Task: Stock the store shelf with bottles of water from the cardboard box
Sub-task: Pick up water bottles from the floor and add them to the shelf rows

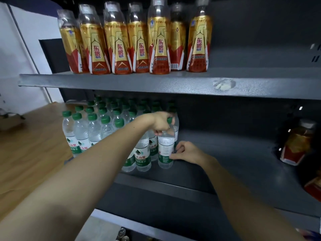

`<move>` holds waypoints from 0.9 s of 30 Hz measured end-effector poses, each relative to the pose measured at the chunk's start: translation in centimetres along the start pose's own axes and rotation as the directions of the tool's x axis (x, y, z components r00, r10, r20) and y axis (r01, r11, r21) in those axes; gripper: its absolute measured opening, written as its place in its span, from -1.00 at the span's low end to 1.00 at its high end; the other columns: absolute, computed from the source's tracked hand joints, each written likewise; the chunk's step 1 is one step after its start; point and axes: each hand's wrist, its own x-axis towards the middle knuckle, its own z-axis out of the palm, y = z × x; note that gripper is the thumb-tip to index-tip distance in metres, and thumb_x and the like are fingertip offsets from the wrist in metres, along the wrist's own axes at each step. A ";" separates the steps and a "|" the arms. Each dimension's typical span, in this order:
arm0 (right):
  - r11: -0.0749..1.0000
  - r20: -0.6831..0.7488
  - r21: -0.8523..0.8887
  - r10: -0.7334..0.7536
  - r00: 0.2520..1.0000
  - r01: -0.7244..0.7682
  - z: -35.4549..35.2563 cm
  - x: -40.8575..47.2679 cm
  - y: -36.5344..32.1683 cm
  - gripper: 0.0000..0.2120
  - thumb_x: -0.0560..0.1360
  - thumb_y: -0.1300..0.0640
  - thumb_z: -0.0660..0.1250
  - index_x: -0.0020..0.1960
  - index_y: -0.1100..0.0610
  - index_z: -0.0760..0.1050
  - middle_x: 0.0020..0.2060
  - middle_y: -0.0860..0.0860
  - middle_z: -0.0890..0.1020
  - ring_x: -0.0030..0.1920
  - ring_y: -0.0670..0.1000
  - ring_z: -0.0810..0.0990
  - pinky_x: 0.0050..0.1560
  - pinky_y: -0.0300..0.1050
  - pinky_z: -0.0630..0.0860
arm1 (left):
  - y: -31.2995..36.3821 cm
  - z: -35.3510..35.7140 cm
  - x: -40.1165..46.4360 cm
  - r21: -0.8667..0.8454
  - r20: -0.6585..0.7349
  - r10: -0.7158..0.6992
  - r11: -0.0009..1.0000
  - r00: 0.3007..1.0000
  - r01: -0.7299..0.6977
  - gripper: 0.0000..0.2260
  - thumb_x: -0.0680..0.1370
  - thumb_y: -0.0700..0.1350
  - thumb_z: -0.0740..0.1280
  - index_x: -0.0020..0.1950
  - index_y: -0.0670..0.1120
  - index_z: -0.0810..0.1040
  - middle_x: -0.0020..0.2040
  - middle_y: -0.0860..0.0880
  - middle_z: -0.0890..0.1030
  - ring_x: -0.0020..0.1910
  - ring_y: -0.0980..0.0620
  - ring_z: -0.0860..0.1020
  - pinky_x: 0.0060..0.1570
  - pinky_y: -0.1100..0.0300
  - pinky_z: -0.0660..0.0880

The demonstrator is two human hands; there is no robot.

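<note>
1. Rows of green-capped water bottles (81, 131) fill the left part of the grey shelf (234, 153).
2. My left hand (162, 123) curls over the cap and neck of the front water bottle (165, 150), which stands upright at the right end of the rows.
3. My right hand (186, 152) pinches its label lower down from the right.

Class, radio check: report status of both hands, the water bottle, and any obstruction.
Left hand grips the cap. Right hand pinches the label. Water bottle upright on the lower shelf, rightmost in its row. Nothing in the way.
</note>
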 end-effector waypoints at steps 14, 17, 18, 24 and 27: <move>0.998 -0.273 -0.064 -0.001 0.962 -0.017 4.4 0.8 -2.1 -0.37 0.34 -0.09 0.56 0.24 0.17 0.39 0.13 0.08 0.62 0.10 0.12 0.61 -0.01 -0.08 0.53 | -1.0 1.1 1.3 0.223 -0.328 0.036 0.974 0.944 0.041 -0.42 0.47 0.23 0.42 0.24 -0.19 0.47 0.23 -0.17 0.55 0.14 -0.13 0.53 0.12 0.08 0.50; 0.997 -0.273 -0.078 -0.018 0.962 -0.004 4.3 1.3 -1.8 -0.47 0.40 0.01 0.55 0.24 0.17 0.44 0.16 0.08 0.63 0.13 0.09 0.61 0.04 -0.11 0.52 | -1.2 1.7 2.0 0.199 -0.377 0.035 0.979 0.926 0.045 -0.35 0.47 0.24 0.40 0.35 -0.19 0.41 0.26 -0.19 0.53 0.22 -0.18 0.51 0.21 0.02 0.49; 0.997 -0.266 -0.083 -0.018 0.964 -0.005 4.4 1.5 -1.6 -0.49 0.40 0.02 0.54 0.24 0.16 0.44 0.17 0.07 0.63 0.14 0.08 0.61 0.07 -0.09 0.53 | -1.3 1.9 2.2 0.185 -0.378 0.025 0.981 0.926 0.049 -0.35 0.48 0.24 0.40 0.35 -0.21 0.41 0.23 -0.20 0.54 0.21 -0.18 0.52 0.19 0.04 0.49; 0.991 -0.260 -0.133 -0.002 0.966 -0.034 4.8 1.8 -2.2 -0.53 0.47 0.03 0.48 0.25 0.18 0.40 0.18 0.12 0.61 0.16 0.15 0.59 0.12 -0.01 0.53 | -1.7 2.4 2.6 0.074 -0.400 0.023 0.997 0.916 0.007 -0.20 0.44 0.20 0.46 0.51 -0.13 0.20 0.28 -0.20 0.51 0.25 -0.19 0.50 0.20 0.06 0.46; 0.990 -0.237 -0.127 0.026 0.971 -0.058 4.8 1.2 -2.7 -0.48 0.45 0.01 0.49 0.28 0.17 0.37 0.18 0.08 0.59 0.16 0.13 0.58 0.11 0.01 0.53 | -1.5 2.6 2.1 0.048 -0.423 -0.008 0.998 0.906 0.031 -0.28 0.42 0.19 0.48 0.39 -0.21 0.35 0.18 -0.21 0.56 0.16 -0.18 0.55 0.07 0.11 0.46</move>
